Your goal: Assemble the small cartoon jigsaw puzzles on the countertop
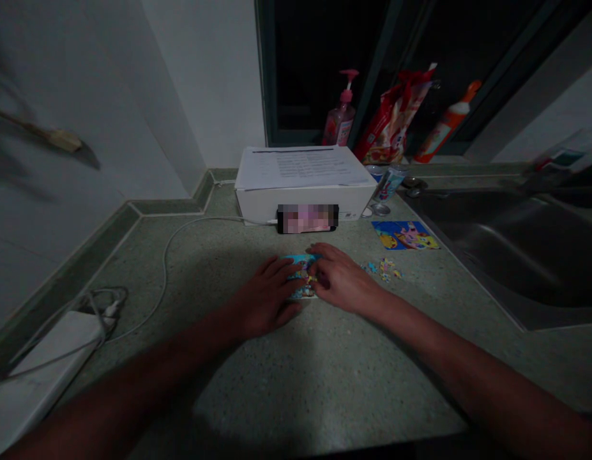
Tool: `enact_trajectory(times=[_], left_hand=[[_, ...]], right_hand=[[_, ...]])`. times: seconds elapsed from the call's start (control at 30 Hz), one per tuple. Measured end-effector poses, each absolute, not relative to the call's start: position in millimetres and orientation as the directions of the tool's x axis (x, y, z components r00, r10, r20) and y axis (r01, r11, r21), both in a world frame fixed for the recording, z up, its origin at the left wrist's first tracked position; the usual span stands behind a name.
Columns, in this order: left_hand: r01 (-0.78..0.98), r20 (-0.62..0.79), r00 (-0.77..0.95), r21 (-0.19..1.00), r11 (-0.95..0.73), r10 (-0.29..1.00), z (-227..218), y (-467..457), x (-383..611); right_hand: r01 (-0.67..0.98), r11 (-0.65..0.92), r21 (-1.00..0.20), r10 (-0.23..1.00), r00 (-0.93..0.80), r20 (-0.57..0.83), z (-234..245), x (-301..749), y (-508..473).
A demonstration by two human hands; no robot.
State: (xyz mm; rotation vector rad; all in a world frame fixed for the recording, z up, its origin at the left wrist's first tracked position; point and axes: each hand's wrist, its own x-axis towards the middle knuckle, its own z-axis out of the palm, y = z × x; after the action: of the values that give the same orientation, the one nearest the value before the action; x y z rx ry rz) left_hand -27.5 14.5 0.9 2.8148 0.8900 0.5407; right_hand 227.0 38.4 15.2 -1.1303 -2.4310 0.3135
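My left hand rests with spread fingers on the left side of a small cluster of joined blue and yellow jigsaw pieces. My right hand lies against the cluster's right side, its fingertips on the pieces. I cannot tell whether those fingertips hold a piece. To the right sits a small heap of loose jigsaw pieces. Beyond it lies a colourful cartoon picture card.
A white box topped with printed paper stands at the back, with a phone leaning against it on a white cable. Behind are a pump bottle and a red bag. A steel sink lies right; a power strip lies left.
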Motion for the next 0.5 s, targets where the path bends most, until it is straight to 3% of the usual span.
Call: enact_trajectory(times=[0.5], left_hand=[[0.489, 0.326, 0.771, 0.246, -0.837, 0.547, -2.0, 16.1, -29.3]], right_hand=[[0.655, 0.644, -0.394, 0.765, -0.557, 0.324, 13.5, 229.7, 37.5]])
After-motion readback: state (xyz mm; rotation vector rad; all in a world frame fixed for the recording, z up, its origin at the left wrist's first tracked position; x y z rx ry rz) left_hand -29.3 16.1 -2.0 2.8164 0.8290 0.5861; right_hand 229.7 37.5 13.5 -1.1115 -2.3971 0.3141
